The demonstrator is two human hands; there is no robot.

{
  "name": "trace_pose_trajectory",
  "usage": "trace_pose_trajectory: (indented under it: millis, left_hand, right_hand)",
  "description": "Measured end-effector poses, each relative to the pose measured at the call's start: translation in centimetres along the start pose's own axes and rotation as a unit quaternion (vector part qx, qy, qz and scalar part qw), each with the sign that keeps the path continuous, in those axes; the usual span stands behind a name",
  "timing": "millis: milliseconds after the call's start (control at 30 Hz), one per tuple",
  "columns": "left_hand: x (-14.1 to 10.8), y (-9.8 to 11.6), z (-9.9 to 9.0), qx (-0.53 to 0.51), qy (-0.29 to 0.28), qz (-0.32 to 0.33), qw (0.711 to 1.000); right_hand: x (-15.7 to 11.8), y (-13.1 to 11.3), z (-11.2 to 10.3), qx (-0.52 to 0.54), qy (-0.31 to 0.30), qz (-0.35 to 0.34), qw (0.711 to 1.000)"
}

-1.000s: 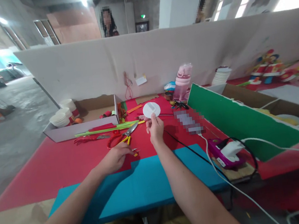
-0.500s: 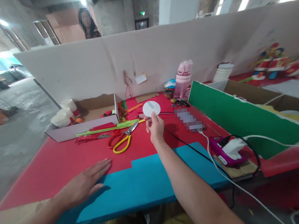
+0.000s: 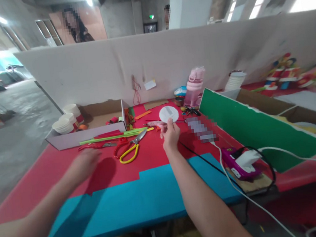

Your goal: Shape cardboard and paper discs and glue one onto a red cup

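While the right hand pinches a white circle over the red surface, the left hand is too blurry to tell if it's open or holding anything. This looks like the holding step; the next move likely needs a steady pinch.

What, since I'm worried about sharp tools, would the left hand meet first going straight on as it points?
Probably the red-handled tool just ahead of the left hand, near its metal end; the hand is blurred and looks raised, so it might pass above.
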State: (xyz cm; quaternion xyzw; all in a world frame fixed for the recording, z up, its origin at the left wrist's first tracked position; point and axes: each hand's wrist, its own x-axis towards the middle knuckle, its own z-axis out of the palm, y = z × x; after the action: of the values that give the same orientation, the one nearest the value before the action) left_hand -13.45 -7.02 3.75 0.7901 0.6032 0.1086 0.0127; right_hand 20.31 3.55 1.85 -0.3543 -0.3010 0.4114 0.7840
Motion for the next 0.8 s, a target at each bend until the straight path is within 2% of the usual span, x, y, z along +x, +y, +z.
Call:
trace_pose_trajectory:
  millis: [67,133,167,233,300,367,433,500,567,633,700,767,800]
  left_hand:
    - [6.0,5.7,3.2,-0.005,-0.021,0.061,0.998]
    - [9.3,9.7,4.8,0.024,-0.017,0.052,0.998]
    - [10.1,10.8,5.1,0.048,-0.017,0.029,0.998]
    - [10.4,11.4,4.9,0.073,-0.035,-0.005,0.997]
    - [9.8,10.3,4.5,0.075,-0.038,-0.001,0.996]
    - [8.8,7.9,4.1,0.072,-0.009,0.030,0.997]
    - [7.5,4.6,3.9,0.068,0.017,0.052,0.996]
    - [6.1,0.7,3.8,0.075,0.039,0.047,0.995]
    - [4.9,-2.7,3.5,0.064,0.040,0.050,0.996]
    - [4.3,-4.5,3.0,0.059,0.037,0.053,0.996]
    - [4.8,-4.0,2.5,0.069,0.045,0.059,0.995]
    - [6.3,-1.0,2.5,0.062,0.061,0.073,0.993]
    - [7.4,1.2,2.8,0.038,0.060,0.103,0.992]
  right_hand:
    - [0.5,-0.1,-0.6,-0.015,0.018,-0.036,0.999]
    - [0.9,-0.1,-1.0,-0.015,0.035,-0.041,0.998]
    - [1.0,0.0,-1.1,-0.019,0.040,-0.038,0.998]
    - [1.1,0.1,-1.1,-0.028,0.041,-0.033,0.998]
    - [1.0,0.2,-0.9,-0.030,0.035,-0.032,0.998]
    - [0.9,0.2,-0.7,-0.021,0.032,-0.029,0.999]
    - [0.8,0.0,-0.6,-0.009,0.030,-0.022,0.999]
    - [0.6,-0.2,-0.4,0.002,0.024,-0.019,1.000]
    - [0.4,-0.3,-0.2,0.008,0.021,-0.014,1.000]
    - [0.1,-0.1,0.0,0.011,0.022,-0.004,1.000]
    - [-0.1,0.1,0.3,0.008,0.017,0.006,1.000]
    - [-0.3,0.4,0.4,0.003,0.007,0.011,1.000]
    - [-0.5,0.6,0.5,-0.002,0.000,0.011,1.000]
